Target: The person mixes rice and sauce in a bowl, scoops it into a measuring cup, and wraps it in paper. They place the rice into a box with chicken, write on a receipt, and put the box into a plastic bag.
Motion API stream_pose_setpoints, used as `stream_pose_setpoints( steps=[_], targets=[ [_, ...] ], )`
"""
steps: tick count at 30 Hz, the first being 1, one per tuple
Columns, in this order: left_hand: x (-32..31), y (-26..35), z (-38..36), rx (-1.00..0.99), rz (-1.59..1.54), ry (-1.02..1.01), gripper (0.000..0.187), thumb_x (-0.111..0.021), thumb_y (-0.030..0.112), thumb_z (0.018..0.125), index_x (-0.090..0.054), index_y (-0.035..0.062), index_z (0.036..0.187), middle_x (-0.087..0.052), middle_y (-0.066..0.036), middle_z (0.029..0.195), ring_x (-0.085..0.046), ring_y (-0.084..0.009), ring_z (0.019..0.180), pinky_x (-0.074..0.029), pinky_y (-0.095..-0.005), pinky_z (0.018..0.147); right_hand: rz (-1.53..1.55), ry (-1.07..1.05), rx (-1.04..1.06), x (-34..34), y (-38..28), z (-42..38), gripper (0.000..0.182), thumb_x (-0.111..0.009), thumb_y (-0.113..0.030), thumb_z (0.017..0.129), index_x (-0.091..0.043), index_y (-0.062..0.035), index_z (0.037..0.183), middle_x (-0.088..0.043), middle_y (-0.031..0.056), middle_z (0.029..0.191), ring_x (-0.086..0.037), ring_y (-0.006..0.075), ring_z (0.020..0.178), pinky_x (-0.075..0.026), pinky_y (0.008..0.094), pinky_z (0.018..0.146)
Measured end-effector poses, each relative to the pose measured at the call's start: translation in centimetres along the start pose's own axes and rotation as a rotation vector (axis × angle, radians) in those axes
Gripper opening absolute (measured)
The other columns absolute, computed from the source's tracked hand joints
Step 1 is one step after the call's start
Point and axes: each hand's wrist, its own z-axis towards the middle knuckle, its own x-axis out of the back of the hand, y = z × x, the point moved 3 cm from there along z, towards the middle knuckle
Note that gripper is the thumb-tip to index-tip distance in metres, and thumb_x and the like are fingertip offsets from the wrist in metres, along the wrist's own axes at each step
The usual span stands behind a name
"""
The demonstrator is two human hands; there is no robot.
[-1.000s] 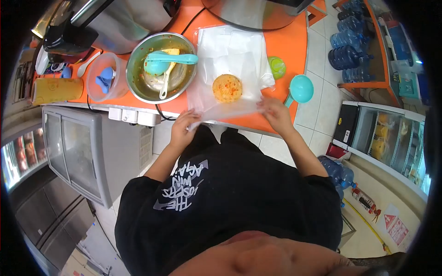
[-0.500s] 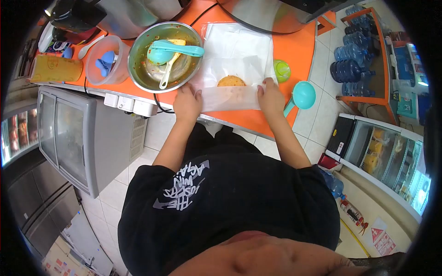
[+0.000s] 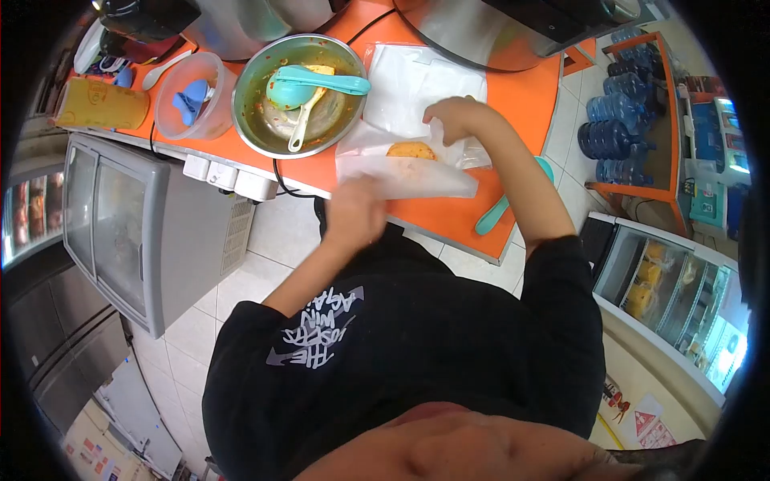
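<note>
A round orange-brown patty (image 3: pixel 411 150) lies on a translucent sheet (image 3: pixel 425 178), whose near edge is folded over part of it. My left hand (image 3: pixel 357 212), smeared by motion, is at the near left edge of the sheet; its fingers are too blurred to read. Above the right side of the sheet, my right hand (image 3: pixel 457 119) reaches in with fingers curved and apart, holding nothing visible. White sheets (image 3: pixel 413 84) lie flat behind the patty. To the left stands a steel bowl (image 3: pixel 245 120) with a teal scoop (image 3: pixel 293 86) and a pale spoon (image 3: pixel 301 128).
A clear tub (image 3: pixel 164 120) with a blue piece and a yellow container (image 3: pixel 104 104) stand at the left. A teal ladle (image 3: pixel 495 215) lies at the table's right edge. Large metal vessels stand at the back. A cable hangs below the bowl.
My right hand has moved up and inward, off the sheet's right edge. My left hand has moved down and right. The sheet's near flap now sits askew, and the view has shifted slightly.
</note>
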Motion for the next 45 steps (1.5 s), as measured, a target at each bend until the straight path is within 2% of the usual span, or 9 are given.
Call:
stream_pose_setpoints(
  steps=[8, 15, 18, 20, 23, 27, 37, 42, 45],
  targets=[
    [-2.3, 2.2, 2.3, -0.159, 0.061, -0.182, 0.059, -0.052, 0.019, 0.071, -0.031, 0.0118, 0.126, -0.027, -0.008, 0.132, -0.026, -0.0282, 0.121, -0.021, -0.0471, 0.096, 0.009, 0.008, 0.339, -1.5, -2.7, 2.7, 0.032, -0.056, -0.01, 0.067, -0.059, -0.01, 0.098, -0.06, 0.0121, 0.089, -0.057, 0.0269, 0.081, -0.044, 0.0321, 0.073],
    [-2.1, 1.1, 2.8, -0.138, 0.12, -0.213, 0.051, -0.05, 0.019, 0.072, -0.037, 0.0106, 0.121, -0.037, -0.012, 0.125, -0.034, -0.0291, 0.115, -0.023, -0.0466, 0.095, -0.028, 0.717, 0.144, -9.2, -6.6, -5.4, 0.033, -0.045, -0.007, 0.071, -0.053, -0.0029, 0.102, -0.052, 0.0091, 0.109, -0.05, 0.0247, 0.099, -0.037, 0.0373, 0.087],
    [-1.1, -2.0, 2.0, 0.173, 0.17, -0.629, 0.041, -0.051, 0.016, 0.071, -0.045, 0.0062, 0.11, -0.047, -0.014, 0.111, -0.043, -0.0296, 0.105, -0.03, -0.0442, 0.091, -0.086, 0.888, 0.121, -11.4, -6.2, -5.2, 0.032, -0.045, -0.007, 0.071, -0.053, -0.0033, 0.102, -0.052, 0.0097, 0.107, -0.048, 0.0243, 0.103, -0.033, 0.0388, 0.09],
    [2.7, -2.9, 0.6, 0.28, -0.101, 0.324, 0.033, -0.052, 0.014, 0.069, -0.048, 0.0026, 0.099, -0.052, -0.015, 0.096, -0.049, -0.0299, 0.091, -0.036, -0.0413, 0.081, -0.101, 0.898, 0.133, -10.7, -6.1, -5.5, 0.033, -0.045, -0.007, 0.071, -0.052, -0.0038, 0.102, -0.052, 0.0093, 0.105, -0.048, 0.0239, 0.101, -0.034, 0.0393, 0.089],
    [4.7, 2.6, 2.2, -0.168, 0.044, 0.18, 0.03, -0.056, 0.017, 0.067, -0.048, 0.0017, 0.091, -0.053, -0.013, 0.088, -0.05, -0.0288, 0.083, -0.038, -0.0388, 0.072, -0.029, 0.883, 0.171, -10.8, -5.5, -4.7, 0.032, -0.048, -0.009, 0.069, -0.052, -0.0049, 0.101, -0.052, 0.0085, 0.1, -0.048, 0.023, 0.096, -0.036, 0.0406, 0.084],
    [1.7, 3.6, 6.7, -0.264, 0.05, -0.033, 0.036, -0.062, 0.023, 0.063, -0.048, 0.0031, 0.09, -0.052, -0.013, 0.088, -0.049, -0.0282, 0.084, -0.037, -0.038, 0.071, 0.005, 0.643, 0.265, -7.6, -5.9, -5.5, 0.031, -0.057, -0.016, 0.064, -0.053, -0.0043, 0.092, -0.05, 0.0088, 0.095, -0.047, 0.0234, 0.087, -0.038, 0.039, 0.079],
    [-2.3, -3.7, 2.7, -0.179, -0.005, -0.079, 0.029, -0.064, 0.017, 0.063, -0.052, 0.0081, 0.088, -0.055, -0.009, 0.086, -0.052, -0.0254, 0.084, -0.04, -0.0361, 0.071, 0.124, 0.621, 0.409, -12.4, 2.2, -5.7, 0.031, -0.06, -0.013, 0.066, -0.051, -0.0067, 0.095, -0.054, 0.0133, 0.093, -0.05, 0.0268, 0.092, -0.04, 0.038, 0.076],
    [-1.8, -3.6, 5.9, 0.425, -0.139, -0.116, 0.025, -0.063, 0.011, 0.063, -0.055, 0.0056, 0.086, -0.056, -0.011, 0.085, -0.053, -0.0302, 0.083, -0.043, -0.0376, 0.069, 0.411, 0.791, -0.181, -10.3, 2.2, -2.9, 0.015, -0.06, -0.012, 0.067, -0.054, -0.0063, 0.079, -0.055, 0.0122, 0.089, -0.053, 0.0276, 0.082, -0.042, 0.0346, 0.069],
    [-1.4, -3.2, 8.7, 0.124, 0.108, 0.018, 0.024, -0.064, 0.012, 0.062, -0.055, 0.0046, 0.083, -0.055, -0.012, 0.081, -0.054, -0.0309, 0.078, -0.043, -0.0385, 0.067, 0.125, 0.804, 0.041, -4.4, -0.1, -4.2, 0.017, -0.061, -0.013, 0.066, -0.051, -0.006, 0.079, -0.051, 0.0117, 0.082, -0.052, 0.0291, 0.074, -0.043, 0.0363, 0.062]
  ],
)
